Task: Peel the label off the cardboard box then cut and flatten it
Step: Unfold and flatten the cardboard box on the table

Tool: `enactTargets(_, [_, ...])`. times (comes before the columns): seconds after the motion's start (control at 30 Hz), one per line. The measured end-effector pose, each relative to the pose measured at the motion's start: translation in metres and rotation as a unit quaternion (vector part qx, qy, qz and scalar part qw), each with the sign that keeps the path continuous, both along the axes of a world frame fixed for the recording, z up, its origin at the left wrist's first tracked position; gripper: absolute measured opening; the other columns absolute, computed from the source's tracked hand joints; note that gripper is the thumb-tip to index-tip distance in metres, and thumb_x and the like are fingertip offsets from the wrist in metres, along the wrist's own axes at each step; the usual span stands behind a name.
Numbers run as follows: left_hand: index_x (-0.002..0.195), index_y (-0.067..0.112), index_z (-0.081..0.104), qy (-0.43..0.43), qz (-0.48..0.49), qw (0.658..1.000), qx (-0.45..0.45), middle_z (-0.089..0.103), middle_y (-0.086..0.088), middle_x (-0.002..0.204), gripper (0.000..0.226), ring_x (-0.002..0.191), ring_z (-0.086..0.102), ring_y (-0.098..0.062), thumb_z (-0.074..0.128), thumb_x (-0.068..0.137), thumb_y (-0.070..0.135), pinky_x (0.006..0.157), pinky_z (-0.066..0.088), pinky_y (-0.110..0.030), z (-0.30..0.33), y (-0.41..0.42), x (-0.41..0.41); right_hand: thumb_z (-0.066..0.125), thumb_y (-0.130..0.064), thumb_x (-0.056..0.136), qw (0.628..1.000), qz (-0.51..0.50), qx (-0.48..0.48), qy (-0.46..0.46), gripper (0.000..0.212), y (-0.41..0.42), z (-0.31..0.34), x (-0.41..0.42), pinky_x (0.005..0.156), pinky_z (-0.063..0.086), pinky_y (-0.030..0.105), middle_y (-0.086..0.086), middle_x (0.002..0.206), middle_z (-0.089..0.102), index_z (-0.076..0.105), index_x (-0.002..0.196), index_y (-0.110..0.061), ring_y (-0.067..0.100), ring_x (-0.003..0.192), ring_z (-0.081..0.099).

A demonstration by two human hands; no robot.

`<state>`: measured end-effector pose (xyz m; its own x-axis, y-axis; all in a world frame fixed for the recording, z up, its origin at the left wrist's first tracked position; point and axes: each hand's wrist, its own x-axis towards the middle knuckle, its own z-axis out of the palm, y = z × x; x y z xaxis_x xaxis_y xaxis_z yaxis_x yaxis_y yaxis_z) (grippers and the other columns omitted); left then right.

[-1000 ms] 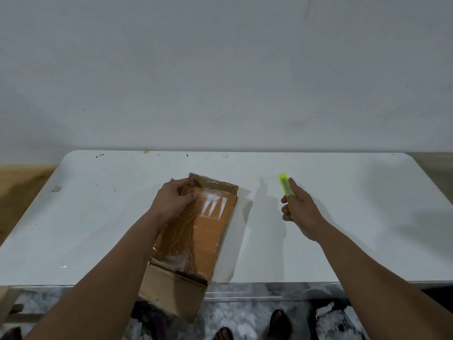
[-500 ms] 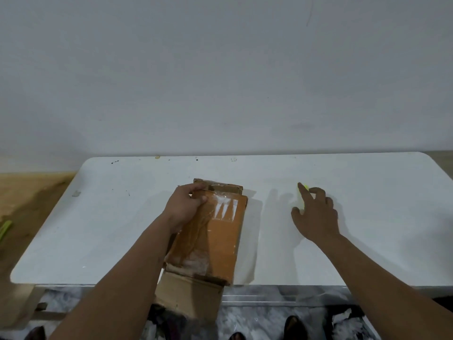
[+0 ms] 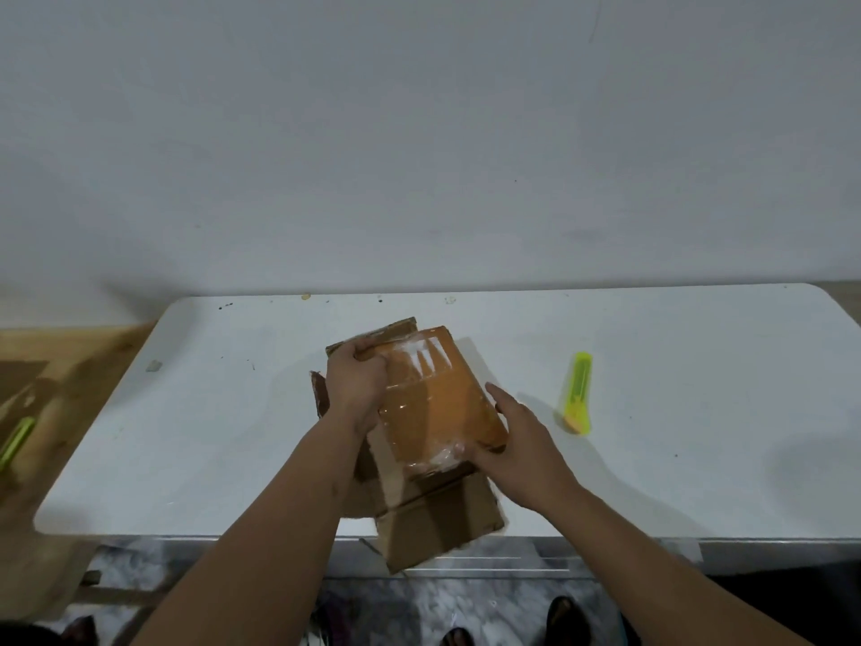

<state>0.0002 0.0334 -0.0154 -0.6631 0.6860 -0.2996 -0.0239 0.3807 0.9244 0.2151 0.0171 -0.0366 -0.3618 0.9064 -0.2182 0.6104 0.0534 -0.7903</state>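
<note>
A brown cardboard box [image 3: 433, 403], its top covered in shiny clear tape, is tilted above the white table [image 3: 209, 435]. Its lower flaps hang open past the table's near edge. My left hand [image 3: 356, 384] grips the box's far left corner, thumb on top. My right hand [image 3: 517, 435] holds the near right corner, thumb on the taped face and fingers along the side. A yellow-green utility knife [image 3: 577, 394] lies on the table to the right of the box, apart from both hands.
A plain wall stands right behind the table. To the left is a wooden floor with a green stick-like object [image 3: 16, 442] and a dark flat piece [image 3: 21, 377]. Below the near edge I see a marbled floor and shoes [image 3: 561, 617].
My right hand let go of the knife, left it on the table and came left to the box's near right corner. The box has turned and lifted.
</note>
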Motion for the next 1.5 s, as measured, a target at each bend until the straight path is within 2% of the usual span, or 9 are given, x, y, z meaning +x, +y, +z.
enactTargets(0.2, [0.113, 0.019, 0.06, 0.071, -0.058, 0.993, -0.076, 0.066, 0.0, 0.104, 0.034, 0.092, 0.065, -0.017, 0.064, 0.08, 0.011, 0.077, 0.058, -0.034, 0.008, -0.01, -0.019, 0.081, -0.031, 0.076, 0.998, -0.023, -0.029, 0.047, 0.078, 0.031, -0.001, 0.009, 0.084, 0.044, 0.025, -0.004, 0.122, 0.057, 0.04, 0.143, -0.033, 0.014, 0.102, 0.056])
enactTargets(0.4, [0.11, 0.024, 0.054, 0.17, -0.203, 0.945, -0.194, 0.067, -0.001, 0.097, 0.041, 0.084, 0.069, -0.022, 0.075, 0.075, 0.027, 0.075, 0.061, -0.037, 0.012, -0.019, -0.03, 0.078, -0.019, 0.077, 0.999, 0.029, -0.012, 0.032, 0.053, 0.079, -0.004, 0.012, 0.093, 0.048, 0.034, -0.009, 0.121, 0.061, 0.058, 0.121, -0.038, 0.018, 0.111, 0.058])
enactTargets(0.57, [0.11, 0.022, 0.05, 0.292, -0.285, 0.888, -0.211, 0.067, -0.001, 0.093, 0.036, 0.084, 0.064, -0.023, 0.066, 0.081, 0.034, 0.071, 0.051, -0.032, -0.002, -0.016, -0.021, 0.067, -0.007, 0.084, 0.997, 0.064, 0.048, -0.018, 0.054, 0.118, -0.001, 0.001, 0.097, 0.035, 0.023, 0.002, 0.137, 0.053, 0.055, 0.134, -0.022, 0.014, 0.122, 0.049])
enactTargets(0.67, [0.111, 0.02, 0.047, 0.362, -0.296, 0.852, -0.236, 0.067, -0.004, 0.099, 0.03, 0.091, 0.065, -0.029, 0.059, 0.087, 0.035, 0.075, 0.051, -0.037, -0.014, -0.011, -0.012, 0.063, -0.006, 0.087, 0.989, 0.098, 0.082, -0.077, 0.059, 0.137, -0.01, -0.008, 0.114, 0.028, 0.031, 0.008, 0.153, 0.037, 0.047, 0.142, -0.018, 0.024, 0.141, 0.033])
enactTargets(0.83, [0.129, 0.017, 0.051, 0.442, -0.294, 0.812, -0.242, 0.069, -0.005, 0.108, 0.039, 0.097, 0.068, -0.027, 0.053, 0.094, 0.033, 0.075, 0.054, -0.038, -0.029, 0.001, -0.002, 0.05, -0.019, 0.092, 0.924, 0.178, 0.195, -0.276, 0.066, 0.147, -0.035, -0.027, 0.119, 0.008, 0.05, 0.006, 0.163, 0.01, 0.023, 0.152, -0.015, 0.03, 0.15, 0.002])
enactTargets(0.97, [0.119, 0.017, 0.062, 0.483, -0.304, 0.775, -0.272, 0.064, -0.006, 0.111, 0.032, 0.102, 0.065, -0.027, 0.05, 0.098, 0.037, 0.072, 0.049, -0.037, -0.034, 0.007, -0.001, 0.029, -0.059, 0.094, 0.923, 0.191, 0.176, -0.284, 0.082, 0.145, -0.055, -0.033, 0.119, -0.004, 0.051, 0.005, 0.163, -0.013, -0.002, 0.155, -0.014, 0.026, 0.15, -0.014])
enactTargets(1.1, [0.129, 0.022, 0.061, 0.495, -0.33, 0.755, -0.275, 0.048, -0.008, 0.138, 0.043, 0.132, 0.042, -0.031, 0.051, 0.097, 0.048, 0.093, 0.05, -0.046, -0.036, 0.007, -0.01, 0.019, -0.071, 0.091, 0.921, 0.182, 0.2, -0.28, 0.084, 0.149, -0.067, -0.033, 0.12, -0.006, 0.052, 0.0, 0.163, -0.013, -0.005, 0.155, -0.022, 0.021, 0.15, -0.015])
enactTargets(1.33, [0.14, 0.026, 0.057, 0.344, -0.348, 0.856, -0.165, 0.048, 0.001, 0.146, 0.073, 0.133, 0.044, -0.026, 0.035, 0.09, 0.074, 0.11, 0.042, -0.047, -0.038, -0.023, -0.04, 0.023, -0.073, 0.088, 0.922, 0.19, 0.2, -0.271, 0.085, 0.159, -0.07, -0.035, 0.118, -0.001, 0.055, -0.003, 0.164, -0.004, 0.001, 0.155, -0.025, 0.02, 0.151, -0.009])
enactTargets(1.5, [0.152, 0.01, 0.041, 0.467, -0.235, 0.852, -0.03, 0.04, -0.008, 0.158, 0.067, 0.152, 0.024, -0.027, 0.036, 0.099, 0.051, 0.121, 0.026, -0.051, -0.031, -0.081, -0.018, 0.024, -0.074, 0.088, 0.924, 0.186, 0.195, -0.272, 0.086, 0.159, -0.07, -0.035, 0.118, -0.001, 0.057, -0.004, 0.164, -0.006, 0.001, 0.155, -0.026, 0.019, 0.15, -0.011])
